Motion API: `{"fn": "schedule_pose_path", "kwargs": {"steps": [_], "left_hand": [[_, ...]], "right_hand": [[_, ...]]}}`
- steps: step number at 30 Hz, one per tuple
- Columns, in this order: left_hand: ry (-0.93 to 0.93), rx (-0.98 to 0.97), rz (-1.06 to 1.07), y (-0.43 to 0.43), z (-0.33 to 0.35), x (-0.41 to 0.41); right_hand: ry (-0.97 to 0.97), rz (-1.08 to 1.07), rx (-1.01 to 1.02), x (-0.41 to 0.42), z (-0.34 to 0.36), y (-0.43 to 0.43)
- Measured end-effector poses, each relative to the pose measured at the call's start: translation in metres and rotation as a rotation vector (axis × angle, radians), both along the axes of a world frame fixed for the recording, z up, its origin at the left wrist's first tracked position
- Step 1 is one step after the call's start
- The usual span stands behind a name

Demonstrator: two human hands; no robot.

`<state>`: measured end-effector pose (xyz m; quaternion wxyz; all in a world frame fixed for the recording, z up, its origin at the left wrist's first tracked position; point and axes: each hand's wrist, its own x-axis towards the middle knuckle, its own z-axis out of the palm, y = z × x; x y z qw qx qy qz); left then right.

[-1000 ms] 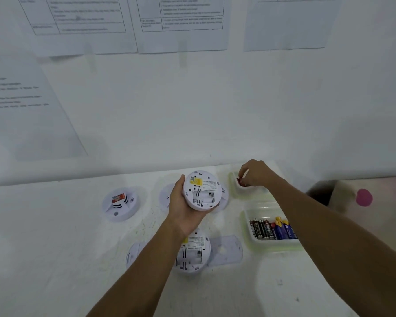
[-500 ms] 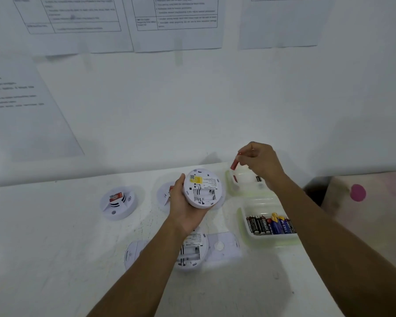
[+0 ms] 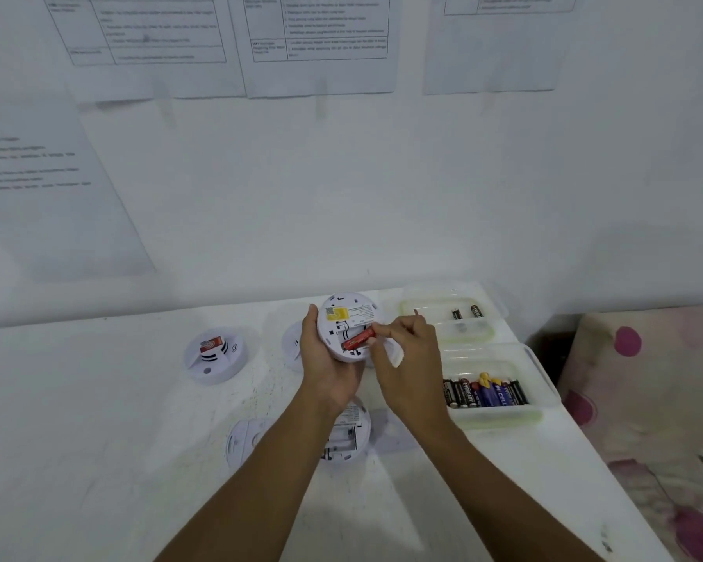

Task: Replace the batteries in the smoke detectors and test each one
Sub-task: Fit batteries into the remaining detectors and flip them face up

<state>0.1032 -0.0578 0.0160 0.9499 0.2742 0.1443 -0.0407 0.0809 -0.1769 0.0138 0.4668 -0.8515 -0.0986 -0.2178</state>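
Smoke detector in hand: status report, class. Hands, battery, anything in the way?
Left hand holds smoke detector, back facing up. Right hand pinches red battery at its open compartment, tilted, not yet seated. Nothing blocking.

Single view, worn on the head, wide-angle, looking forward and down. It faces the white wall (image 3: 341,204) square on, with taped papers (image 3: 319,42) across the top of the frame. The surface (image 3: 98,440) takes the lower half, its right edge slanting inward. Both forearms run up from the bottom edge. The left hand (image 3: 327,371) gripping the smoke detector (image 3: 352,318) and the right hand (image 3: 412,358) pinching the red battery (image 3: 358,339) sit dead centre, near the lens.
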Motion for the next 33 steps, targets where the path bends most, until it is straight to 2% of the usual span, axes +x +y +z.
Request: {"fn": "schedule_pose_path", "kwargs": {"steps": [3,9,14,17,20,23,26,30,33], "left_hand": [[-0.015,-0.006,0.03,0.005,0.0,0.0],[-0.053,-0.057,0.037,0.008,0.007,-0.002],[-0.075,-0.053,0.011,0.008,0.012,0.001],[-0.074,-0.029,-0.02,0.012,0.013,0.001],[-0.066,-0.001,-0.051,0.016,0.015,0.004],[-0.061,-0.019,-0.054,0.016,0.018,0.008],[-0.062,-0.04,-0.062,0.018,0.018,0.011],[-0.048,-0.029,-0.066,0.021,0.015,0.013],[-0.041,-0.015,-0.071,0.023,0.013,0.017]], "right_hand": [[-0.144,0.024,-0.169,-0.009,-0.008,-0.001],[-0.27,0.011,-0.36,-0.009,-0.005,-0.003],[-0.3,-0.017,-0.438,-0.006,-0.003,-0.003],[-0.292,0.077,-0.448,0.004,-0.002,-0.012],[-0.134,0.225,-0.282,0.031,0.017,-0.026],[0.096,0.123,-0.17,0.077,0.038,-0.044],[0.33,0.051,-0.307,0.118,0.044,-0.067],[0.676,0.084,-0.326,0.149,0.036,-0.081],[0.725,0.162,-0.44,0.159,0.027,-0.079]]}}
